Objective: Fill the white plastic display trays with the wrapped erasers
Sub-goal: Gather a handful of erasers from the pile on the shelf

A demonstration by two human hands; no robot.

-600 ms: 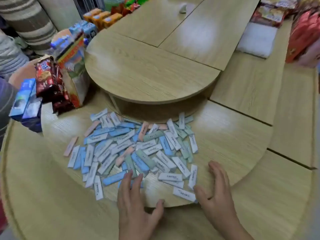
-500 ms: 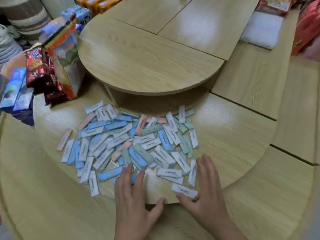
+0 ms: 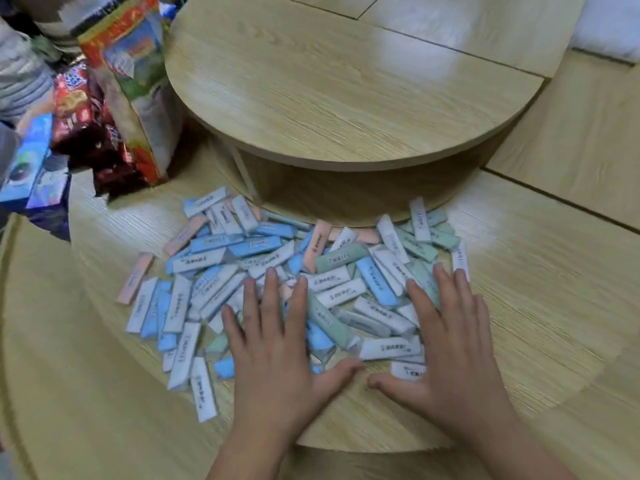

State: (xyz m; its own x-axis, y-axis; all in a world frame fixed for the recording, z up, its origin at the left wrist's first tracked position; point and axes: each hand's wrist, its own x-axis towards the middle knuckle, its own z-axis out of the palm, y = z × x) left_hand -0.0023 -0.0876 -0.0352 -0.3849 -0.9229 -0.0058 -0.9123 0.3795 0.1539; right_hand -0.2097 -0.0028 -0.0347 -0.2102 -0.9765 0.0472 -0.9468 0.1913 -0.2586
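**A:** Entry one, the step in hand?

**B:** Gathering the heap, as I judge it. Left hand [image 3: 273,344]: flat on the near-left part of the pile, fingers [image 3: 270,299] straight and spread, grasping nothing. Right hand [image 3: 453,344]: flat on the near-right part, fingers [image 3: 446,296] likewise released. The thumb tips nearly meet at the near side.

**A:** Handling notes?

**B:** Work from the left. Draw in the outlying pink eraser [image 3: 135,278] and the white-sleeved eraser [image 3: 204,393] first, then sweep both palms toward the middle. Use light pressure so the wrappers slide and don't crease. Mind the near rim, where a bar could slip off.

**A:** Entry two, the stock?

**B:** Wrapped erasers [image 3: 263,244]: small oblong bars in white printed sleeves, showing blue, green or pink. They lie loose, many overlapping, at every angle.

**A:** Location?

**B:** On the round wooden tabletop [image 3: 526,306]. The pile runs from near the snack packets [image 3: 79,112] at the left to the shadowed foot of the raised round tier [image 3: 346,91].

**A:** Trays?

**B:** None identifiable. A white object [image 3: 609,26] is cut off at the top right, and I cannot tell what it is.
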